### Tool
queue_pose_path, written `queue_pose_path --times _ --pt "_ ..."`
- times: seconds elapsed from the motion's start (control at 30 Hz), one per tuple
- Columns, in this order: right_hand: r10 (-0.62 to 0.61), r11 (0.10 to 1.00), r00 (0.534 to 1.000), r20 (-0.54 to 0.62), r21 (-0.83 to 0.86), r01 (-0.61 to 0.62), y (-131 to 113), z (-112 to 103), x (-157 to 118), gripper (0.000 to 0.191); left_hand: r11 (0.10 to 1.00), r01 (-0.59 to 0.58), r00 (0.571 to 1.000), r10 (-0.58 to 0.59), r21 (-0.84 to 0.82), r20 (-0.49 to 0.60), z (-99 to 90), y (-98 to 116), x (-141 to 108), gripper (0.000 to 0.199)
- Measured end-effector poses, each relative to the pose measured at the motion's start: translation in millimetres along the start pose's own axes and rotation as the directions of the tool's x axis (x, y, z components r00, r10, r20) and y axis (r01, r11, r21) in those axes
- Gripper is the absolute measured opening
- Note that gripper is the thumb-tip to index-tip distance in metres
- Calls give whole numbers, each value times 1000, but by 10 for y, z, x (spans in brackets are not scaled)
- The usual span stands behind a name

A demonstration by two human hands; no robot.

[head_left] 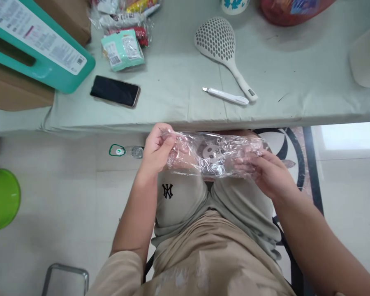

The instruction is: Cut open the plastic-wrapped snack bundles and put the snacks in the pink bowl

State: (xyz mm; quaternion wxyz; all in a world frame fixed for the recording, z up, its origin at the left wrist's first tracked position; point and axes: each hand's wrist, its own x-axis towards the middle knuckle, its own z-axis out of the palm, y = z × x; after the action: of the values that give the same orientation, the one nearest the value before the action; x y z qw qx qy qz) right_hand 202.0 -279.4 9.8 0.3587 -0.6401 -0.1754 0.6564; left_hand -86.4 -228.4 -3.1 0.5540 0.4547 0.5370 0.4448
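A crinkled, see-through plastic bag (217, 162) is stretched between my hands, above my lap and just below the table's front edge. My left hand (158, 148) pinches its left end between thumb and fingers. At the other end, my right hand (269, 168) has its thumb on the film, and its fingers show through the plastic. A panda face appears in the middle of the bag; whether it is printed on the film or lies behind it, I cannot tell. No other contents can be made out.
On the cloth-covered table (172, 94) lie a phone (115, 91), a slotted ladle (217, 39), a white utility knife (225, 95) and packaged snacks (123, 49). A teal container (58, 61) stands left. A plastic bottle (134, 152) and green stool (1, 199) are below.
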Motion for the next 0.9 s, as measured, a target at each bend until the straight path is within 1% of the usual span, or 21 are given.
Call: queue_pose_path --times 0.1,0.17,0.27,0.33,0.4,0.5,0.6,0.67,0.7,0.73,0.77,0.8,0.83,0.87,0.9 --pt "-50 998 999 -19 -45 49 74 -82 62 15 1000 -21 997 19 -16 -78 -62 13 6 57" --pt "-95 995 995 -12 -38 95 111 -144 70 19 999 -26 994 22 -35 -105 -81 -4 31 54" --pt "-133 991 987 86 -15 134 122 -217 61 28 999 10 996 -15 -50 -90 -71 -51 67 48" --pt "-134 991 982 129 0 136 114 -230 67 39 999 19 997 -22 -50 -76 -48 -78 80 45" --pt "-128 992 986 105 -2 129 116 -204 93 49 999 16 998 -19 -47 -57 -24 -93 84 45" --pt "-159 984 987 11 -81 159 142 -121 150 52 999 3 1000 -4 -34 -30 -5 -89 80 49" --pt "-238 963 971 -22 -133 233 158 -69 185 45 1000 -12 997 10 -16 -82 -13 -83 89 54" --pt "-266 959 964 -32 -109 261 148 -80 192 46 1000 16 991 -19 -24 -131 -26 -91 107 55" --pt "-270 960 962 -39 -90 266 139 -97 194 48 998 40 989 -47 -51 -138 -28 -100 118 57" --pt "-275 960 961 -43 -67 271 131 -118 195 50 992 75 989 -87 -99 -122 -27 -111 127 60" --pt "-280 960 959 -43 -45 278 125 -142 199 51 980 122 988 -136 -159 -79 -19 -125 134 65" --pt "-285 958 958 -40 -30 284 122 -166 204 50 959 183 982 -190 -217 -13 -5 -141 136 70" --pt "-292 956 956 -35 -22 292 125 -189 212 49 933 257 966 -246 -251 72 15 -158 133 74" --pt "-303 953 953 -29 -22 302 133 -211 224 47 909 331 941 -300 -253 155 38 -177 126 75" --pt "-314 949 949 -23 -26 313 146 -234 239 44 890 396 911 -350 -225 218 63 -197 115 71"
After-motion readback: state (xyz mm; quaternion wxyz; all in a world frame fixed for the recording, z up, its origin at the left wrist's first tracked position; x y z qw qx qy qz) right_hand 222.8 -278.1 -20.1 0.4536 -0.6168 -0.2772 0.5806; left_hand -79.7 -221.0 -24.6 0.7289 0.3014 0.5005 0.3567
